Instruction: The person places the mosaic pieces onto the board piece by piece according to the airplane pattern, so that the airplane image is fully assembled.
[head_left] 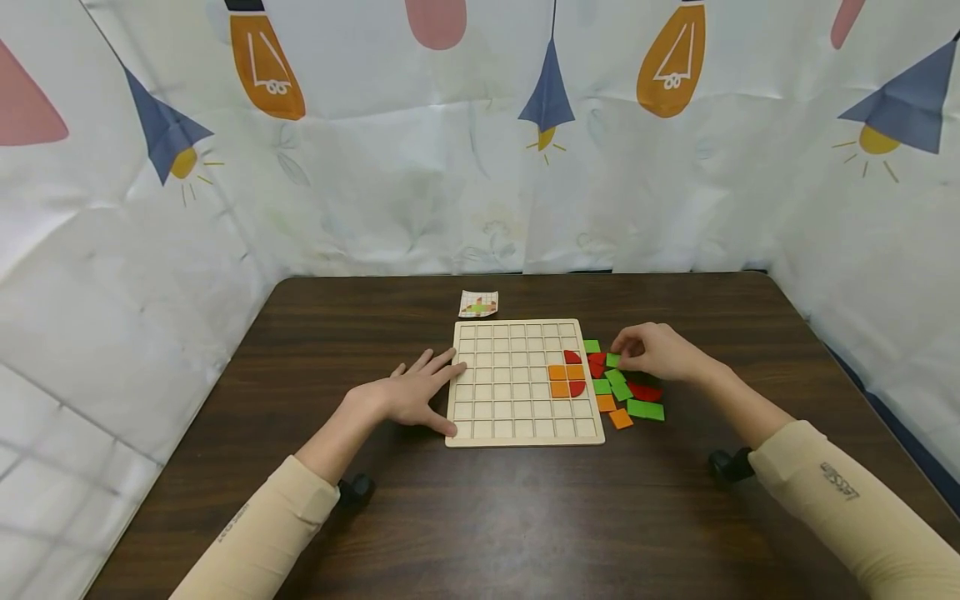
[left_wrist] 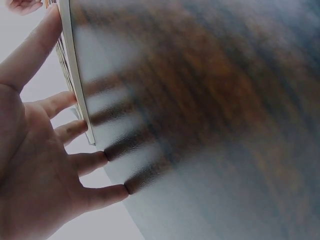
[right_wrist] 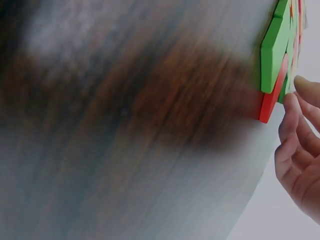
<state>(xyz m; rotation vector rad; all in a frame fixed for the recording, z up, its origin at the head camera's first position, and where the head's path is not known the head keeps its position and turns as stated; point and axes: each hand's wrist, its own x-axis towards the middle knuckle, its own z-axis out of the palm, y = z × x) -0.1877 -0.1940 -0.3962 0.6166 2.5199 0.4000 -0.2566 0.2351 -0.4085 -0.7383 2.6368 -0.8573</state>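
Note:
A pale wooden grid board [head_left: 495,408] lies on the table. At its right side three orange square tiles [head_left: 557,372] and two red quarter-round tiles [head_left: 577,388] sit in cells. My left hand [head_left: 408,396] rests along the board's left edge with spread fingers, thumb near the front corner. In the left wrist view, fingertips touch the board's rim [left_wrist: 77,85]. Beside the board's right edge, my right hand [head_left: 660,350] pinches a small green tile [head_left: 613,360] between thumb and fingers, over the loose tiles. The right wrist view shows the curled fingers [right_wrist: 287,120] close to the tiles.
Loose green tiles [head_left: 646,409], red tiles [head_left: 643,392] and orange tiles [head_left: 621,418] lie in a loose group right of the board. A small pattern card [head_left: 478,304] lies behind the board. The brown table [head_left: 495,517] meets a printed curtain [head_left: 420,192] at the back.

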